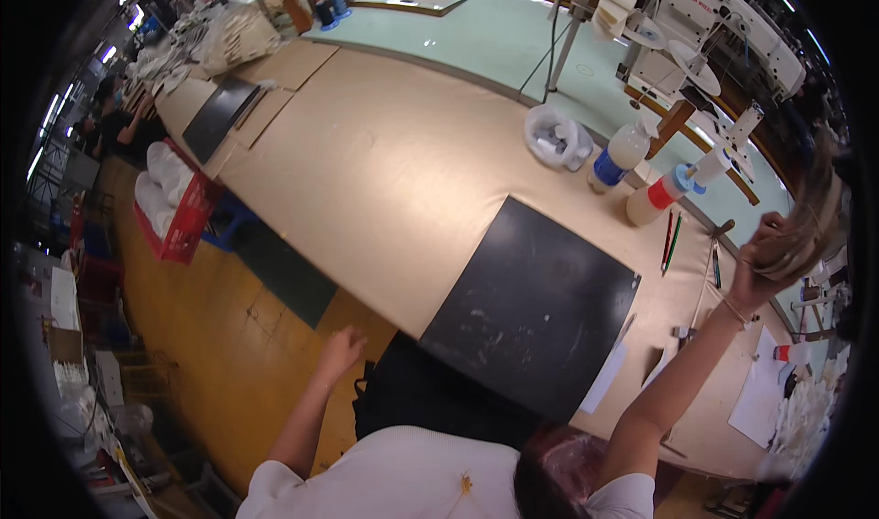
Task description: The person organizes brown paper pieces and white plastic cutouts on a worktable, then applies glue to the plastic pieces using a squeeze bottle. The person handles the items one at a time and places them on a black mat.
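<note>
fig.: worker holding blurred tan bundle up in r. hand, nr. table's r. end.
long axis steep, upper end tilted r.; bundle just above & r. of palm, fingers clasped on lower pt.; l. hand loosely half-curled.

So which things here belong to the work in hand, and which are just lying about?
Apparently in use:
blurred brownish bundle, in the right hand
black board, before the person

Apparently lying about:
blue-labelled bottle
red-labelled bottle
green pencil
red crate

Head-worn view; downward (wide fisheye)
</note>
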{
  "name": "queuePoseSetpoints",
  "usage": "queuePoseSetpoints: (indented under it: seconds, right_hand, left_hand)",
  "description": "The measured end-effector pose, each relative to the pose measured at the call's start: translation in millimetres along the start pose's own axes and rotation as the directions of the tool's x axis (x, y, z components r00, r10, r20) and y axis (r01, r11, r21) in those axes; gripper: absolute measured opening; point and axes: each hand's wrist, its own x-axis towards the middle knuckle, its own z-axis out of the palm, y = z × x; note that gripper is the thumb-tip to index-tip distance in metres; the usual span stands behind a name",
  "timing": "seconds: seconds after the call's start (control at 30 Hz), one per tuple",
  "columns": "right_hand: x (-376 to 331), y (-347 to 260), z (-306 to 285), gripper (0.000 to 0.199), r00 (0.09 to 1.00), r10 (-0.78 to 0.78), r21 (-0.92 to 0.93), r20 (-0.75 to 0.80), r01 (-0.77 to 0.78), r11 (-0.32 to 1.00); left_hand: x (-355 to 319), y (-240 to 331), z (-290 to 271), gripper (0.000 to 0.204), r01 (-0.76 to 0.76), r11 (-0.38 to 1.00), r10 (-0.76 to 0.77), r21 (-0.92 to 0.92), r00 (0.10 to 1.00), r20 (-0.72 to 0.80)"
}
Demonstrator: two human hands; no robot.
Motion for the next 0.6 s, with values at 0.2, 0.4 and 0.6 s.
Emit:
queuePoseSetpoints:
  seconds: [0.2,0.4,0.6]
  right_hand:
    - [-63.4,132.3,12.3,0.071,0.976,0.217,-0.162,-0.030,-0.219,0.962]
    - [-145.5,259.6,31.5,0.078,0.855,0.458,-0.552,-0.244,-0.511,0.659]
    - [-166.3,315.4,38.7,0.088,0.711,0.636,-0.724,-0.299,-0.604,0.334]
  left_hand:
    - [-45.0,146.8,-61.0,0.033,-0.348,0.687,0.389,-0.638,0.918,-0.081]
    - [-64.2,218.7,-69.3,0.065,-0.280,-0.199,0.695,-0.939,0.635,-0.337]
    - [-85.2,159.4,-75.6,0.053,0.075,-0.108,0.439,-0.991,0.898,0.020]
